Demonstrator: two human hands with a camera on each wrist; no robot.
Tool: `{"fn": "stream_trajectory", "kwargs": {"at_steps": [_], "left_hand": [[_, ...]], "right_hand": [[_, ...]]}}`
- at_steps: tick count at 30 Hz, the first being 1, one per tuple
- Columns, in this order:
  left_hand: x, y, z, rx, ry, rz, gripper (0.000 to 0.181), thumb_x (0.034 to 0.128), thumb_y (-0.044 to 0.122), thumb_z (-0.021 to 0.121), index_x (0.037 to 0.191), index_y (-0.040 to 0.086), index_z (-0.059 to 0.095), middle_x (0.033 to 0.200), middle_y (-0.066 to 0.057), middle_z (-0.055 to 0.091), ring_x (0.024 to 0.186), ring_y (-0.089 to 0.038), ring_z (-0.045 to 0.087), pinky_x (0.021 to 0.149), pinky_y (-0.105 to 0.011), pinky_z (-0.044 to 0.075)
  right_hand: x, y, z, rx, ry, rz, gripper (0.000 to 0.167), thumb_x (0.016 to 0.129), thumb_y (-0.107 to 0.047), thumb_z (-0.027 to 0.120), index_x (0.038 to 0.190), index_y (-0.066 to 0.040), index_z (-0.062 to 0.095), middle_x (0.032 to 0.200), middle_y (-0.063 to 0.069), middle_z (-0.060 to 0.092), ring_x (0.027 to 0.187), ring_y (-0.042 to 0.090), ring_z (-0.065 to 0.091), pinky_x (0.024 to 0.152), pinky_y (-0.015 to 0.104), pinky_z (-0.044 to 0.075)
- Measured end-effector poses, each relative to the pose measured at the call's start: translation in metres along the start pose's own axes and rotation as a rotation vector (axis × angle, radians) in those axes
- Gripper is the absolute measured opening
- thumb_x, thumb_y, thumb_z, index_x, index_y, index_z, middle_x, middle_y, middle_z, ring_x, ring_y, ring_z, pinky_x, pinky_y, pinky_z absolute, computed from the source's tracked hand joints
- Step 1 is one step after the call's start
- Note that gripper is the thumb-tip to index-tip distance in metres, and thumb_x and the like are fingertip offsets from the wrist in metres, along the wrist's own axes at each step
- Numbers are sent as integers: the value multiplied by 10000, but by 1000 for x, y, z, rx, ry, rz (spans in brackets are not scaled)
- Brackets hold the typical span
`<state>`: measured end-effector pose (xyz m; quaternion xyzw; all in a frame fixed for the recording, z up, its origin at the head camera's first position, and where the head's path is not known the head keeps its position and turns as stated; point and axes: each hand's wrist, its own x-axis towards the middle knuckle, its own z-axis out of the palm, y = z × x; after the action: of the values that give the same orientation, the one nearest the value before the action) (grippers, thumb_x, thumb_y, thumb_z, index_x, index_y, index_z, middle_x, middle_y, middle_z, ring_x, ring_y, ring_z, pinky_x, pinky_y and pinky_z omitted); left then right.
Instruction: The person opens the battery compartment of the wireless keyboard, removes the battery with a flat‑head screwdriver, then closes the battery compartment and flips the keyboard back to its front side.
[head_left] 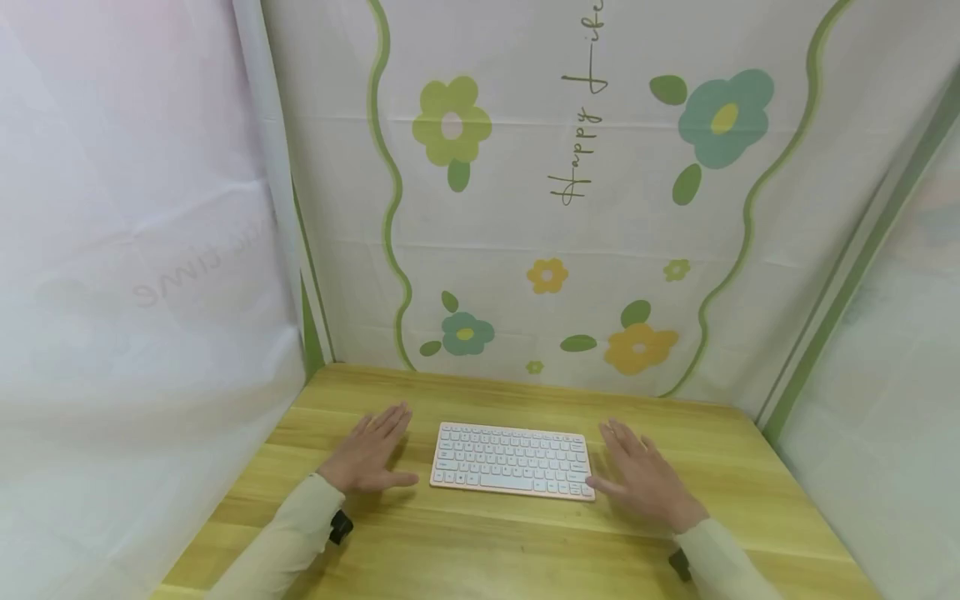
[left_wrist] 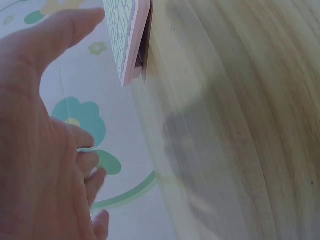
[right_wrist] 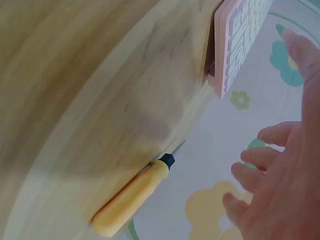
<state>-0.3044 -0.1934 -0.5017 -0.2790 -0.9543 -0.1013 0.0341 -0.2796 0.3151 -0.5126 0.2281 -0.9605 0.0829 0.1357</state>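
A white keyboard with a pink edge lies flat on the wooden table. To its left, my left hand is held with fingers extended and nothing in it; the thumb points toward the keyboard, with a gap between. My right hand is at the other end, fingers spread and holding nothing. Its thumb overlaps the keyboard's lower right corner in the head view; whether it touches cannot be told. A screwdriver with a yellow handle lies on the table near the right hand in the right wrist view; I cannot make it out in the head view.
The wooden table ends at a white cloth backdrop printed with flowers. Pale cloth walls, a left one and a right one, flank the table. A dark band is on the left wrist.
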Motion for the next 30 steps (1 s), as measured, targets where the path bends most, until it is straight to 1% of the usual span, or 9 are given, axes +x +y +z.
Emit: {"fn": "stream_trajectory", "kwargs": {"at_steps": [3, 5, 8, 11, 14, 18, 24, 27, 30], "left_hand": [[2, -3, 0, -45, -19, 35, 1087, 926, 609, 708, 1647, -57, 241, 1729, -257, 246, 1595, -443, 288, 1274, -662, 269], [4, -4, 0, -104, -37, 50, 1103, 920, 598, 732, 1655, -46, 221, 1738, -246, 226, 1598, -441, 278, 1274, -643, 285], [9, -5, 1, -216, -77, 50, 1138, 897, 580, 775, 1682, 11, 178, 1763, -198, 184, 1611, -423, 255, 1276, -620, 301], [14, -5, 3, -321, -109, 50, 1164, 872, 555, 816, 1693, 48, 166, 1772, -164, 174, 1616, -404, 254, 1281, -607, 298], [19, -4, 6, -384, -120, 59, 1174, 845, 519, 855, 1694, 65, 183, 1768, -145, 199, 1615, -386, 269, 1293, -592, 284], [28, 0, 9, -413, -126, 66, 1190, 807, 465, 900, 1688, 59, 210, 1753, -163, 246, 1603, -399, 295, 1287, -590, 300], [40, 5, 16, -417, -155, 46, 1251, 742, 450, 951, 1682, 53, 227, 1743, -176, 267, 1603, -406, 293, 1298, -570, 291], [45, 7, 20, -418, -160, 61, 1276, 715, 432, 967, 1674, 25, 230, 1741, -190, 264, 1603, -409, 291, 1303, -563, 282], [49, 8, 23, -429, -167, 62, 1308, 690, 404, 982, 1670, 1, 216, 1742, -198, 254, 1604, -408, 285, 1306, -556, 273]], "right_hand": [[2, 5, -2, 86, -38, -27, 1018, 949, -579, 719, 1620, 65, 305, 1690, 292, 298, 1527, 513, 362, 1210, 700, 326], [4, 9, -4, 143, -72, -38, 1056, 935, -577, 739, 1629, 70, 275, 1698, 298, 274, 1526, 525, 356, 1211, 681, 336], [8, 14, -7, 204, -109, -58, 1096, 911, -579, 768, 1629, 78, 264, 1685, 316, 286, 1507, 545, 374, 1192, 670, 362], [13, 19, -8, 252, -138, -73, 1141, 867, -582, 814, 1628, 75, 274, 1672, 317, 319, 1501, 531, 398, 1195, 655, 370], [19, 20, -7, 280, -172, -79, 1206, 811, -611, 849, 1629, 68, 279, 1670, 303, 340, 1508, 506, 408, 1206, 643, 369], [25, 18, -5, 310, -216, -79, 1284, 731, -633, 893, 1632, 52, 287, 1670, 290, 354, 1517, 507, 393, 1219, 646, 354], [31, 9, -6, 346, -272, -48, 1304, 675, -541, 955, 1633, 46, 292, 1674, 289, 338, 1513, 620, 291, 1213, 725, 273], [33, 8, -2, 363, -282, -42, 1310, 656, -526, 969, 1624, 56, 306, 1673, 289, 343, 1510, 652, 253, 1203, 768, 238], [34, 8, 4, 353, -267, -74, 1332, 631, -555, 971, 1609, 74, 323, 1648, 297, 385, 1514, 610, 302, 1233, 746, 198]]}}
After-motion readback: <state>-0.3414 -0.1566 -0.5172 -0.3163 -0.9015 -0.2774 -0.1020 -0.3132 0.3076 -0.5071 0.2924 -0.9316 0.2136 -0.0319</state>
